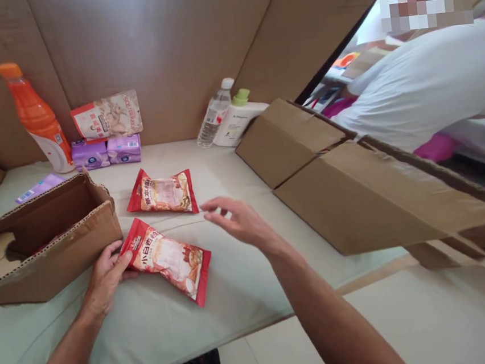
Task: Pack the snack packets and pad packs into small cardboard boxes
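My left hand (108,275) pinches the upper left corner of a red snack packet (170,260), thumb on top, beside the open cardboard box (77,243). A second red snack packet (162,192) lies flat just behind the first. To the right of that one my right hand (233,220) hovers with thumb and fingers apart, holding nothing; its fingertips are close to the packet's right end. Something reddish shows low inside the box, too hidden to make out.
Along the back cardboard wall stand an orange bottle (41,118), purple tissue packs (123,149) under a nut pouch (110,117), a clear water bottle (216,116) and a white pump bottle (237,122). A cardboard partition (356,199) bounds the right; beyond it is a person in white (430,78).
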### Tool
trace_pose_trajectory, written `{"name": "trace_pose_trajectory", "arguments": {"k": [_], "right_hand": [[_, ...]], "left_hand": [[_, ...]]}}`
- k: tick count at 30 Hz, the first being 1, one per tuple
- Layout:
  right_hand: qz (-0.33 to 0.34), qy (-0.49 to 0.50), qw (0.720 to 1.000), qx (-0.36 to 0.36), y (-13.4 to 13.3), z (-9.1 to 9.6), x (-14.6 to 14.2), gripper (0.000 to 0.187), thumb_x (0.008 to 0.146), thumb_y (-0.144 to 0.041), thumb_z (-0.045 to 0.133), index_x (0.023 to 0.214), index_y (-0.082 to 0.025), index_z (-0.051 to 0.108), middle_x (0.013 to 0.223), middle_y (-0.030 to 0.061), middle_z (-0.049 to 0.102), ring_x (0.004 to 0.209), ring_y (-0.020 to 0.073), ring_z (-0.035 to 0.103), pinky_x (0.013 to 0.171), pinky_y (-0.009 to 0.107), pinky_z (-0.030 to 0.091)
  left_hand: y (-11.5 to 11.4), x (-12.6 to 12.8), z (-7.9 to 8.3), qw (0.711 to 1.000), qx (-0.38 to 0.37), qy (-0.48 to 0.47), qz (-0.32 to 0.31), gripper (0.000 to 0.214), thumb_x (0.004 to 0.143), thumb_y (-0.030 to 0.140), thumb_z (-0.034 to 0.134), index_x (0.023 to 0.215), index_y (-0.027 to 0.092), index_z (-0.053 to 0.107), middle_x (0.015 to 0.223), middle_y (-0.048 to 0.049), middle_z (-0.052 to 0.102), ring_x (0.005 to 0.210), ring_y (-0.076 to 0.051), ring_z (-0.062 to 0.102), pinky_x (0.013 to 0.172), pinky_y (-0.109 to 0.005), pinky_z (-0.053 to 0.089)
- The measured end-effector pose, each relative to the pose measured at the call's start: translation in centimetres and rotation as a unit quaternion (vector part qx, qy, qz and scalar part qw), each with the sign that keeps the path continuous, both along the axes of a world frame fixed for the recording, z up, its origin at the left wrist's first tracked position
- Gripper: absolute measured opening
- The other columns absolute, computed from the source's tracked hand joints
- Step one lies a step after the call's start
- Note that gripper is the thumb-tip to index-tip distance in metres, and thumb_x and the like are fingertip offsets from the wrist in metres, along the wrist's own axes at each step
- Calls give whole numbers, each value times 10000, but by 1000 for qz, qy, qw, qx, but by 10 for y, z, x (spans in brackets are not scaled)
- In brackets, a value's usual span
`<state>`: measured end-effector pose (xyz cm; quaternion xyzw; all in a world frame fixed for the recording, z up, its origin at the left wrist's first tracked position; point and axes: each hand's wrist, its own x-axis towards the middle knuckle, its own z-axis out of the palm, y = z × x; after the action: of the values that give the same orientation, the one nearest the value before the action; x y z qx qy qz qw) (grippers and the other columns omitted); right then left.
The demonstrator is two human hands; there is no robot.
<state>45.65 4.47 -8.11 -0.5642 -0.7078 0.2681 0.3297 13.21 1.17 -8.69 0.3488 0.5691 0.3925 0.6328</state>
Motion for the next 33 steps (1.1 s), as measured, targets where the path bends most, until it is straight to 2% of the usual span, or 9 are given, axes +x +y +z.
{"name": "trace_pose_trajectory", "arguments": {"k": [5,10,15,20,22,24,26,30,33], "right_hand": [[24,-106,994,10,102,32,-23,449,855,-328,696,1280,-187,678,1394,137,647,1350,317,531,1159,482,370],[86,-106,986,-100,156,25,-48,305,688,-352,855,928,-181,775,881,80,787,851,276,735,816,349,565],[86,-69,979,-169,102,15,-25,339,699,-492,821,850,-199,747,711,9,733,546,181,664,505,259,487],[-14,-31,987,-158,26,11,25,501,771,-601,713,1049,-186,748,966,78,772,836,247,711,698,308,527],[-54,-15,987,-151,5,6,40,503,759,-612,711,994,-170,753,999,105,769,911,279,694,776,351,525],[-72,12,986,-153,-9,-1,47,510,756,-611,713,998,-163,754,992,111,771,913,290,689,803,380,526],[-69,53,984,-158,-16,-11,45,532,776,-620,690,1051,-169,744,1013,104,775,921,289,699,814,390,539],[-69,140,977,-148,-19,-31,29,561,793,-647,647,1111,-188,705,1091,96,774,975,289,713,874,415,562],[-86,176,972,-131,-20,-41,21,519,800,-635,639,1068,-195,701,1062,96,778,961,291,713,899,436,562]], "left_hand": [[-22,12,-4,999,-42,-13,30,678,549,469,915,1071,150,622,1061,-136,755,883,-252,747,603,-308,636],[-17,20,-11,998,-20,0,52,667,503,489,925,1008,143,660,1000,-126,766,896,-272,745,665,-346,642],[1,19,-16,998,40,18,51,679,593,638,801,1030,143,644,1060,-139,760,1047,-316,717,914,-455,602],[-30,15,-16,980,145,126,59,802,680,472,800,1355,155,505,1483,-202,521,1404,-375,468,1205,-579,323],[-48,13,-6,919,289,258,65,814,761,357,767,1472,182,410,1591,-180,379,1498,-344,325,1256,-543,215],[-50,17,12,820,441,365,27,679,867,261,671,1493,210,412,1584,-152,389,1483,-308,343,1242,-504,250],[-28,31,35,780,495,382,-37,496,935,198,561,1428,219,504,1517,-127,477,1430,-284,407,1217,-481,295],[67,89,66,839,391,355,-131,361,957,143,497,1302,148,606,1395,-139,584,1372,-291,462,1215,-521,300],[131,130,58,864,316,348,-181,320,960,306,638,1239,149,628,1313,-118,622,1230,-286,587,1071,-530,477]]}}
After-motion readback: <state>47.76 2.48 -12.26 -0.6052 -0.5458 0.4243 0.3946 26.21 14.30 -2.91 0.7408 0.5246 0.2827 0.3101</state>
